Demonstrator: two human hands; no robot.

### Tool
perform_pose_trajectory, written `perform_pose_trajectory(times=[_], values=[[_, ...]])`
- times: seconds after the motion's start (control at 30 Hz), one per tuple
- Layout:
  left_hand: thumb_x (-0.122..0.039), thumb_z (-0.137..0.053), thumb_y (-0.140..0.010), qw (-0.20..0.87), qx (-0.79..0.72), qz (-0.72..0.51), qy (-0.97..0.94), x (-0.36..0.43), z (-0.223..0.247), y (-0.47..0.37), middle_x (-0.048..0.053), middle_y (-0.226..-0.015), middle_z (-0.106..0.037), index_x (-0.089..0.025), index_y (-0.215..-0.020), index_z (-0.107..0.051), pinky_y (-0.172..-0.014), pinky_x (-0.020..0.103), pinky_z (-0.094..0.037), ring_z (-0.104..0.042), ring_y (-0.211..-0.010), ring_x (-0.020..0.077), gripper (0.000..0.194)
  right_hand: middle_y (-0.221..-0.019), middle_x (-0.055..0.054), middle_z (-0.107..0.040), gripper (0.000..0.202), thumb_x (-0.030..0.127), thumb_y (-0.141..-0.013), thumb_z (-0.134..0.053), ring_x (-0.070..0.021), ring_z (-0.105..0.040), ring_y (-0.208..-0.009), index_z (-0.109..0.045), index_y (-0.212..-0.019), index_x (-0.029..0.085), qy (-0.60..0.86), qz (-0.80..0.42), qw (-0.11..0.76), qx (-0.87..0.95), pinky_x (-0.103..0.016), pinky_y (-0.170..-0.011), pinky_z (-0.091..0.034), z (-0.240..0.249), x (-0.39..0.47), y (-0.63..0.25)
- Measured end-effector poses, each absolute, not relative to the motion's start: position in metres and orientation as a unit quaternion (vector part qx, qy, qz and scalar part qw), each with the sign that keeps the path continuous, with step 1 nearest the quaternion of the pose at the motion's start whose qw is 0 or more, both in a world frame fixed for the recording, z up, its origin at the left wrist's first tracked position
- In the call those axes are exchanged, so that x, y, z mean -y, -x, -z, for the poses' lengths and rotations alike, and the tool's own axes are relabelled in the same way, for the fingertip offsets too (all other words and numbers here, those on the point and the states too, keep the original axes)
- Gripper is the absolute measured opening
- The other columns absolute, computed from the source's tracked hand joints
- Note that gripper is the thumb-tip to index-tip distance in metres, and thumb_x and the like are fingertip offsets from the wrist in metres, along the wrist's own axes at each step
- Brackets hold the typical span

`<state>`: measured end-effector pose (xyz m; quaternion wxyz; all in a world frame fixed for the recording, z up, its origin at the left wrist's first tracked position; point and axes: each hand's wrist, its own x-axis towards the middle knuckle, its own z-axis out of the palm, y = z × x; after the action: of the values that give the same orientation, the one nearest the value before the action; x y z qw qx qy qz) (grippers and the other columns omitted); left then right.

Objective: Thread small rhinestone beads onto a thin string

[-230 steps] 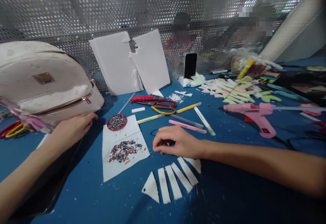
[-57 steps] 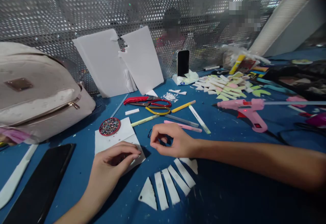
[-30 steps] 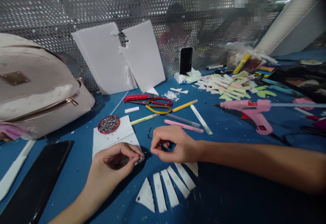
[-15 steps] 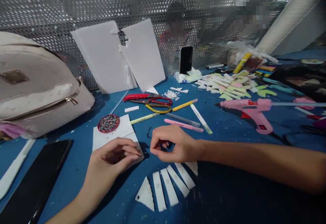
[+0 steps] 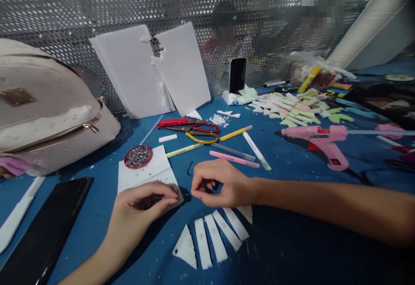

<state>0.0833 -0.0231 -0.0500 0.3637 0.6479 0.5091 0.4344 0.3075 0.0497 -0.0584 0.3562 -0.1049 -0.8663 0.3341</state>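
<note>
My left hand (image 5: 142,207) is closed in a pinch above the corner of a white paper (image 5: 129,179); what lies between its fingertips is too small to make out. Facing it, my right hand (image 5: 223,183) pinches a fine thread or wire (image 5: 186,195), which spans the small gap towards my left fingertips. A round red-rimmed dish (image 5: 138,157) full of small multicoloured beads sits on the paper, with a few loose beads beside it. Below my hands lie white foam-like pieces (image 5: 203,244) in a fish-skeleton layout, the pointed head piece (image 5: 186,248) at left.
Red-handled scissors (image 5: 175,123), several highlighters (image 5: 233,159) and a pink glue gun (image 5: 319,140) lie beyond my hands. Cut foam strips (image 5: 292,106) are heaped at back right. A phone (image 5: 237,75) stands upright; a backpack (image 5: 48,112) and black slab (image 5: 48,233) are at left.
My left fingers have closed from a loose curl into a pinch at the thread's end. The thin line between my hands now shows. My right hand has barely moved.
</note>
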Motion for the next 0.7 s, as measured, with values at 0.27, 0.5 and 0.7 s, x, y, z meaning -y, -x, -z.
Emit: perform_pose_trajectory(times=[0.27, 0.5, 0.7], values=[[-0.015, -0.076, -0.074, 0.384, -0.517, -0.442, -0.624, 0.0235, 0.0475, -0.0852, 0.000, -0.068, -0.077, -0.021, -0.072, -0.076, -0.061, 0.017, -0.060, -0.073, -0.062, 0.0150, 0.007, -0.070, 0.001, -0.057, 0.008, 0.015, -0.088, -0.060, -0.0093, -0.048, -0.061, -0.060, -0.080, 0.016, 0.099, -0.331, 0.358, 0.867, -0.021, -0.055, -0.040, 0.0571, -0.0495, -0.3070], [-0.013, -0.076, -0.074, 0.394, -0.516, -0.444, -0.618, 0.0222, 0.0483, -0.0863, 0.001, -0.069, -0.077, -0.020, -0.072, -0.075, -0.061, 0.017, -0.060, -0.073, -0.062, 0.0145, 0.007, -0.070, 0.001, -0.056, 0.007, 0.015, -0.088, -0.061, -0.0091, -0.047, -0.061, -0.060, -0.081, 0.015, 0.100, -0.331, 0.360, 0.867, -0.021, -0.055, -0.039, 0.0591, -0.0498, -0.3070], [-0.013, -0.076, -0.074, 0.395, -0.515, -0.443, -0.618, 0.0226, 0.0472, -0.0869, 0.001, -0.068, -0.076, -0.020, -0.072, -0.074, -0.061, 0.017, -0.059, -0.073, -0.062, 0.0142, 0.007, -0.070, 0.002, -0.057, 0.006, 0.015, -0.087, -0.062, -0.0082, -0.048, -0.061, -0.060, -0.081, 0.015, 0.110, -0.336, 0.348, 0.868, -0.020, -0.056, -0.039, 0.0598, -0.0502, -0.3074]])
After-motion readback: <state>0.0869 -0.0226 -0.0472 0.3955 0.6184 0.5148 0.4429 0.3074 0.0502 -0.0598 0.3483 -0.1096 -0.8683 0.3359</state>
